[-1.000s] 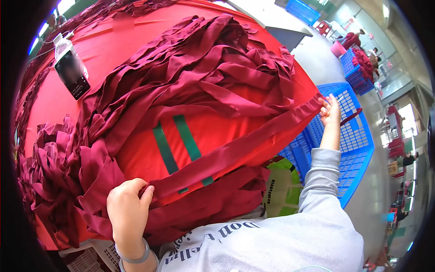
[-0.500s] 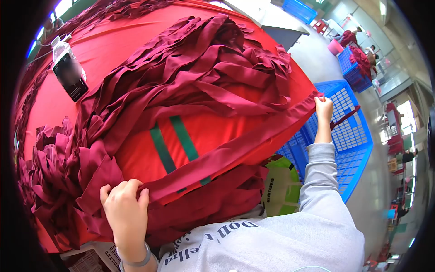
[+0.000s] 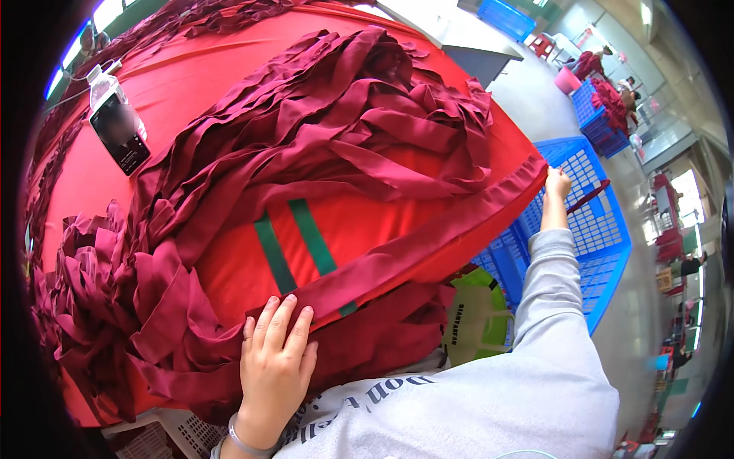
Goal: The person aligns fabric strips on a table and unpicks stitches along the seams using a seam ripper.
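A maroon fabric strip (image 3: 413,243) lies stretched diagonally near the front edge of the red-covered table (image 3: 382,216). My left hand (image 3: 277,356) rests flat on its near-left end, fingers extended and slightly apart. At the far right end, by the table corner, my right hand (image 3: 558,182) is closed on the strip; the fingertips are partly hidden. Two green tape lines (image 3: 310,236) run under the strip on the red cover. Beyond it spreads a large heap of maroon strips (image 3: 329,115), and a bunched pile (image 3: 99,283) sits to the left.
A blue plastic basket (image 3: 604,245) stands off the table's right side. More maroon cloth (image 3: 382,336) hangs between the table and my body, beside a green-and-white item (image 3: 478,314). A phone (image 3: 120,134) leans on a clear bottle at the back left. Other people work in the background.
My left hand has moved right along the strip and gone from gripping its end to lying flat. My right hand has shifted slightly right and down, and the strip now lies against the table.
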Demonstrator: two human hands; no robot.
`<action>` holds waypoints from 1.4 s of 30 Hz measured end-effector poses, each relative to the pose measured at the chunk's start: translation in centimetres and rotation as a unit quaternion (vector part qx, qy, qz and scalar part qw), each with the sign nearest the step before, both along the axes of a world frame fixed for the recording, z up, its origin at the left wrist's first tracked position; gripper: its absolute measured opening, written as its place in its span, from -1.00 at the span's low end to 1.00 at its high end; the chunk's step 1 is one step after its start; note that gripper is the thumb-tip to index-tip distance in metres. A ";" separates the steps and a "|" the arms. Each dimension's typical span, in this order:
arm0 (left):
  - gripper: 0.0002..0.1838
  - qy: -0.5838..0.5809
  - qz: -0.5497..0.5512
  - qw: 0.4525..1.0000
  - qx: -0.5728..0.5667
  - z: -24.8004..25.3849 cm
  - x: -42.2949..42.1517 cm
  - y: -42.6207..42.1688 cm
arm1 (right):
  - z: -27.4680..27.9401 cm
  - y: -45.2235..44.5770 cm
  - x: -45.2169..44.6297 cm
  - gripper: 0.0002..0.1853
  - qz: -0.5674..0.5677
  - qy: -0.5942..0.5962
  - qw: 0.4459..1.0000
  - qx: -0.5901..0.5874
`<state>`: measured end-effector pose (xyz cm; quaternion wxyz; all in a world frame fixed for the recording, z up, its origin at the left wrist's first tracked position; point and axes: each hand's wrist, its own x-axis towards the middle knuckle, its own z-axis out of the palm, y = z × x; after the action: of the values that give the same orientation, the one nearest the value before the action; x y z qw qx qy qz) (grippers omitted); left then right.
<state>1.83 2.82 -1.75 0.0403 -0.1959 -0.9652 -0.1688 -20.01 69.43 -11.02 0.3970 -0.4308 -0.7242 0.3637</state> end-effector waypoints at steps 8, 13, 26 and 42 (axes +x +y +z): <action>-0.50 -0.006 -0.021 1.000 0.016 -0.3 -0.6 -0.8 | -6.4 8.0 -1.5 -0.83 0.128 0.075 0.911 -0.386; -0.52 0.009 -0.029 0.999 0.016 -0.3 -0.7 -0.8 | 1.1 0.3 3.4 -0.83 0.116 0.010 0.908 -0.403; -0.55 -0.031 0.022 0.999 0.034 0.2 -0.2 -0.5 | 2.4 -1.4 -0.7 -0.84 0.165 -0.097 0.967 0.167; -0.53 0.070 -0.024 0.997 0.034 -0.7 -1.2 0.9 | 14.5 -29.1 7.2 -0.51 0.504 -0.068 0.861 0.030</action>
<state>0.63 3.77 -2.45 0.1104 -0.2287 -0.9487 -0.1883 -12.78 40.29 3.52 0.1219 -0.0187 -0.8783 0.4619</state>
